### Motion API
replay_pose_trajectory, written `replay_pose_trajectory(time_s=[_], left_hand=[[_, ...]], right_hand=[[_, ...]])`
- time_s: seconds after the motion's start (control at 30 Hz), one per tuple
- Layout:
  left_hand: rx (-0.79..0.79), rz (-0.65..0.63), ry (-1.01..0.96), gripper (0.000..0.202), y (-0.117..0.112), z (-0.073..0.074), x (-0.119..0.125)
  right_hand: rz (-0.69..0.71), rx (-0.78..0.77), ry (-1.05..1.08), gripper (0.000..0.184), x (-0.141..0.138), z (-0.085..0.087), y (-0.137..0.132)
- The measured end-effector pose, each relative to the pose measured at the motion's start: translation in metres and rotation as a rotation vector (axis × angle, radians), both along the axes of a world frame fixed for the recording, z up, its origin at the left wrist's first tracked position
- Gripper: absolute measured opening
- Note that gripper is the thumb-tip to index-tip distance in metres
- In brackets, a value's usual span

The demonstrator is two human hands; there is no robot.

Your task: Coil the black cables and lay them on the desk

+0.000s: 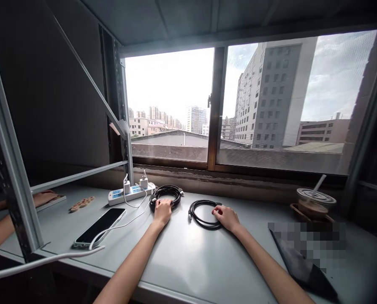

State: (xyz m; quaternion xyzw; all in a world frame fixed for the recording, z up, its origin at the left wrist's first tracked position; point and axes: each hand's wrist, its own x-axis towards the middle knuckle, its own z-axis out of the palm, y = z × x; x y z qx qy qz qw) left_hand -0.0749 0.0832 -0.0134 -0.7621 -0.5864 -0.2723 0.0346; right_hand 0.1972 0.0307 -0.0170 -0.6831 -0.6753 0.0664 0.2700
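Note:
A thick coil of black cable (176, 195) rests on the grey shelf (175, 261), with a plug end at its right side. My left hand (163, 208) is closed around the near part of this coil. To the right lies a thinner black cable loop (204, 223), with a connector at its left side. My right hand (227, 217) pinches the right side of that loop, fingers and thumb together. Part of each cable is hidden behind the hand on it.
Left of the coils are a power strip (131, 195) with two plugged chargers, a phone (100, 227) and a white cable (49, 262). A lidded drink cup (315, 200) and a dark flat object (302, 266) stand right. Another person's hand (44, 197) shows behind the metal post (14, 147).

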Motion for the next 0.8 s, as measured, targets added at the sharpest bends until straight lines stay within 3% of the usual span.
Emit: replay_pose_trajectory(time_s=[0.37, 0.8], left_hand=[[0.114, 0.041, -0.223, 0.032, 0.0, 0.004, 0.001], [0.231, -0.004, -0.261, 0.032, -0.002, 0.001, -0.004]], right_hand=[[0.013, -0.022, 0.011, 0.025, 0.0, -0.002, -0.006], [0.023, -0.022, 0.052, 0.026, -0.003, -0.001, -0.01]])
